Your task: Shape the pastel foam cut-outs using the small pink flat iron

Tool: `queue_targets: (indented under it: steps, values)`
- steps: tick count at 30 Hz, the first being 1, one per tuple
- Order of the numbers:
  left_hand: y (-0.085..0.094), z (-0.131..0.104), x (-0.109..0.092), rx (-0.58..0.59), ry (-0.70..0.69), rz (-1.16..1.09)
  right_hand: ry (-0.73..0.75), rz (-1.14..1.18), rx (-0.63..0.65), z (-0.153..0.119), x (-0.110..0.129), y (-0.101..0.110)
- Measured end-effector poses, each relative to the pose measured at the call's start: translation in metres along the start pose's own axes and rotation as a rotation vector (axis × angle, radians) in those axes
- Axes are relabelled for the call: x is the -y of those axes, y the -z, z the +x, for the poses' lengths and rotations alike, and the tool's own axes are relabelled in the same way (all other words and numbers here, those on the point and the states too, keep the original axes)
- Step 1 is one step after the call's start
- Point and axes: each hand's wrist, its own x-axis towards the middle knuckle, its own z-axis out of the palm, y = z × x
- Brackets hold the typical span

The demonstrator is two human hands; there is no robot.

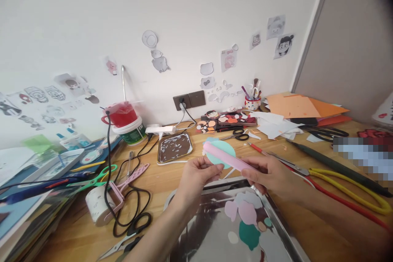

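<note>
My left hand (199,174) is closed, pinching the lower edge of a mint-green round disc (229,149). In my right hand (268,172) is a long pink rod with a rounded end (225,157); it lies slantwise across the front of the disc and hides part of it. Both hands are above the far rim of a shiny metal tray (199,229). In the tray lie lilac cutouts (247,212), a dark green cutout (249,235) and several smaller pale pieces.
Left of the tray are scissors (135,229), black cables (149,196) and a paper roll (98,204). Yellow-handled shears (350,184) and a red-handled craft knife (258,148) lie to the right. Behind are a shallow brown tray (175,147) and black scissors (239,134).
</note>
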Motion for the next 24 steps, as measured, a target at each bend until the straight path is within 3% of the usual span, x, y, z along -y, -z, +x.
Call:
queue_targets:
  steps: [11,18,24]
  values:
    - [0.005,-0.001,-0.009,-0.059,-0.015,-0.024,0.042,0.135,-0.148,0.006,-0.017,0.020]
    - [0.002,0.002,-0.005,-0.062,0.004,-0.081,0.043,0.062,0.004,0.004,-0.011,0.010]
    - [-0.005,-0.001,-0.003,-0.042,0.024,-0.087,0.038,0.042,0.024,0.005,-0.017,0.000]
